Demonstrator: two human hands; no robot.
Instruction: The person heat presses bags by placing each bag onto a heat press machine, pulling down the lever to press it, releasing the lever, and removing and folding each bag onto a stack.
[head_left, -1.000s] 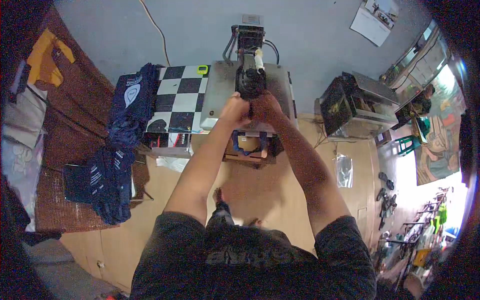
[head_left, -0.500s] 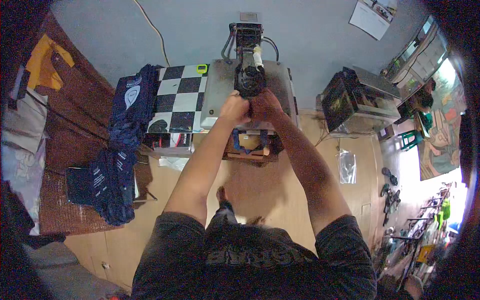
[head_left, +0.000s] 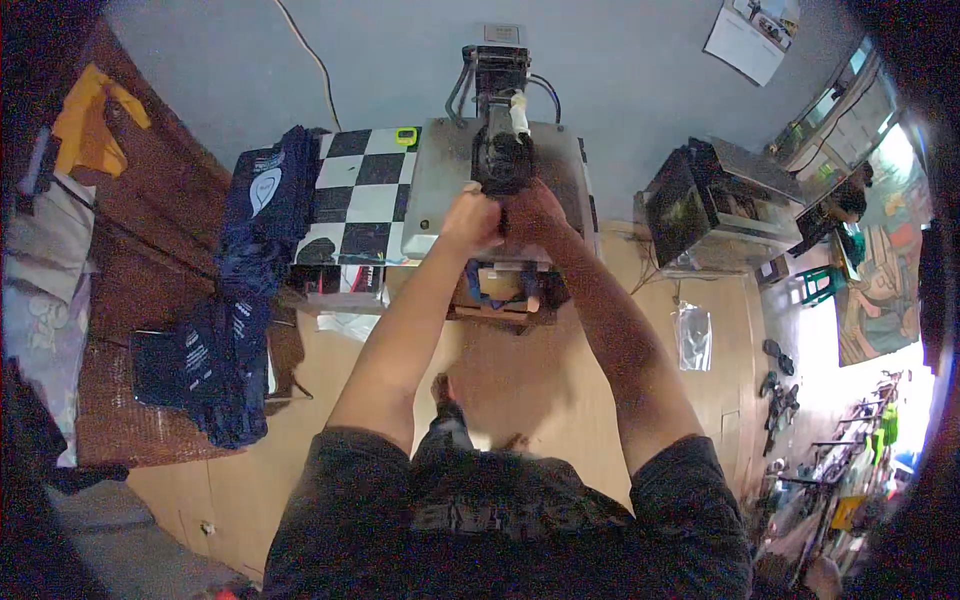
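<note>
Straight ahead of me is a heat press (head_left: 432, 170), a wide grey plate with a dark central arm. My left hand (head_left: 472, 218) is closed around the front of its handle, and my right hand (head_left: 535, 212) is wrapped round it just alongside. The handle itself is mostly hidden under my fingers. On the checkered tabletop (head_left: 362, 172) left of the press lies a small yellow-green timer (head_left: 405, 136). Dark blue printed shirts (head_left: 265, 200) are piled at that table's left end.
More dark blue shirts (head_left: 215, 365) lie on the lower left. A cardboard box (head_left: 500, 285) sits beneath the press. To the right stands a dark box-shaped cabinet (head_left: 715, 205). A clear plastic bag (head_left: 694, 335) is on the floor, and a green stool (head_left: 820, 285) stands farther right.
Both hands stay on the press handle with almost no movement. The whole view has shifted very slightly.
</note>
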